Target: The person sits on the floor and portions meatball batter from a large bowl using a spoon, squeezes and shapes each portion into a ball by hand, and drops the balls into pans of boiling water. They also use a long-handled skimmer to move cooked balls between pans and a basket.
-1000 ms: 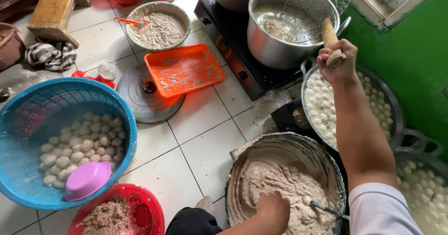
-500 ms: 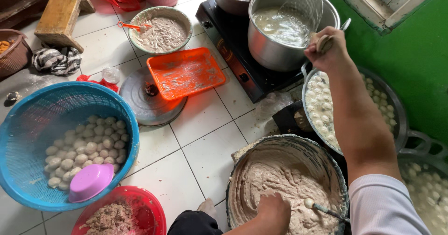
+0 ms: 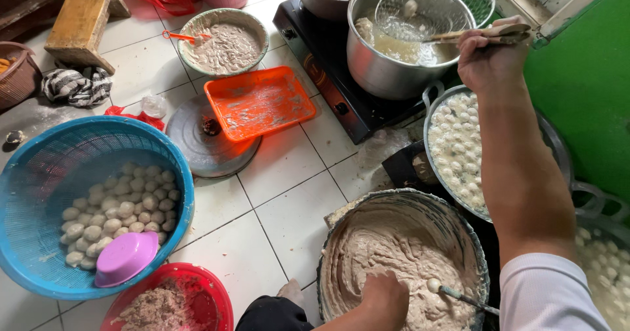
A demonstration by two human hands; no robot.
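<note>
white floor tiles crowded with bowls, basins and a stove.

right hand [image 3: 489, 58], upper right of the frame, is closed around the wooden handle of a wire skimmer [image 3: 420, 12] whose long axis runs leftward from the grip, its basket over the steel pot [image 3: 394, 55] with one ball in it. left hand [image 3: 384, 298], bottom centre, sinks closed into the paste in the metal basin [image 3: 341, 239]; a spoon [image 3: 453, 293] carrying a ball lies just right of it.

Basket [image 3: 39, 173] of balls near left; tray [image 3: 260, 101] on lid [image 3: 197, 147] at centre; pot [image 3: 387, 62] on stove [image 3: 328, 55] far right; paste bowl [image 3: 407, 252] near right, pan [image 3: 459, 147] behind it.
</note>
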